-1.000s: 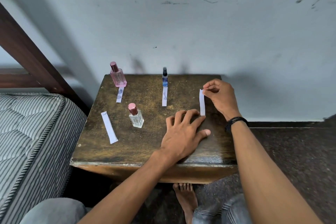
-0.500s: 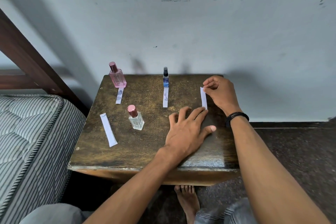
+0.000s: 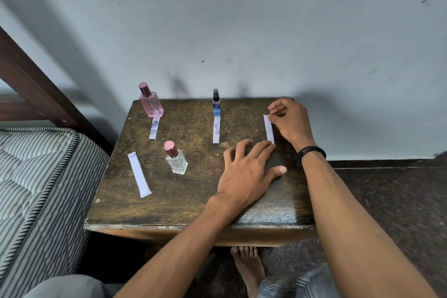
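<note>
On a dark wooden table (image 3: 193, 205) stand a pink perfume bottle (image 3: 150, 102) at the back left, a slim blue spray bottle (image 3: 216, 103) at the back middle and a clear bottle with a pink cap (image 3: 175, 158) nearer the front. White paper strips lie before the pink bottle (image 3: 154, 128), before the blue one (image 3: 216, 129) and at the front left (image 3: 139, 174). My right hand (image 3: 289, 120) pinches the far end of another strip (image 3: 269, 129) at the back right. My left hand (image 3: 246, 172) lies flat, fingers spread, fingertips touching that strip's near end.
A striped mattress (image 3: 36, 189) and a dark wooden bed frame (image 3: 36, 87) border the table on the left. A grey wall rises right behind the table. A bare foot (image 3: 249, 266) stands on the dark floor under the table's front edge.
The strip in my right hand has shifted slightly toward the back right of the table and lies flatter. My left hand has followed it a little to the right.
</note>
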The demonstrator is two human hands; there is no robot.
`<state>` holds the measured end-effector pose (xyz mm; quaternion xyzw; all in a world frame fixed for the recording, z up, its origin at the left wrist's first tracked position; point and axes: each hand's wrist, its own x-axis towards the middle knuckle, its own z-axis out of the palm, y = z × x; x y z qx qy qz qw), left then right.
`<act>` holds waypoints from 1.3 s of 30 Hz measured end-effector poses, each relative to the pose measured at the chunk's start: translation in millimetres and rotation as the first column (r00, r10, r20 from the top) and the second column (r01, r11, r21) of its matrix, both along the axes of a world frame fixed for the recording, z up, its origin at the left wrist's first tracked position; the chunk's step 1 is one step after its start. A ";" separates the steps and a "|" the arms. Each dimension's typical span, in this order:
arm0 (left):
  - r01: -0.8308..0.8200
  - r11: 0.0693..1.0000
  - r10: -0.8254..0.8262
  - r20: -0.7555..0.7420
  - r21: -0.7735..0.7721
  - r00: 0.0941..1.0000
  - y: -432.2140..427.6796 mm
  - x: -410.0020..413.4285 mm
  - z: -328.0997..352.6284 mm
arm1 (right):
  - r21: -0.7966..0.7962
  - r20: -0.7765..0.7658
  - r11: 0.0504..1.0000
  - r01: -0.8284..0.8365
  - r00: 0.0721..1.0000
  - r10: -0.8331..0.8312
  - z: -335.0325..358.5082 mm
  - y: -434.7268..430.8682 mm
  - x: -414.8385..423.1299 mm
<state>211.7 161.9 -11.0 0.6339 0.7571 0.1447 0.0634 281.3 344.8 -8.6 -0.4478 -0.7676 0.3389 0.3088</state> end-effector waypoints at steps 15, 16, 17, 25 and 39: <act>-0.067 0.991 0.036 0.248 0.118 0.968 -4.0 -5.3 2.0 | -0.156 -0.214 0.987 0.034 0.975 -0.067 3.9 0.8 8.1; -0.082 0.985 0.035 0.285 0.154 0.958 -4.9 -6.4 0.8 | -0.156 -0.214 0.987 0.032 0.975 -0.065 5.0 -0.8 8.8; -0.101 0.974 0.030 0.325 0.204 0.945 -6.2 -7.4 0.3 | -0.154 -0.215 0.988 0.028 0.975 -0.061 7.1 -3.0 9.2; -0.180 0.906 -0.032 0.485 0.384 0.874 -64.8 -6.8 9.7 | -0.156 -0.205 0.987 -0.034 0.979 0.002 36.8 -50.6 5.8; -0.819 0.526 0.277 0.864 0.229 0.420 -143.8 -78.3 45.0 | -0.174 0.045 0.901 -0.397 0.911 0.410 28.6 -179.1 -51.5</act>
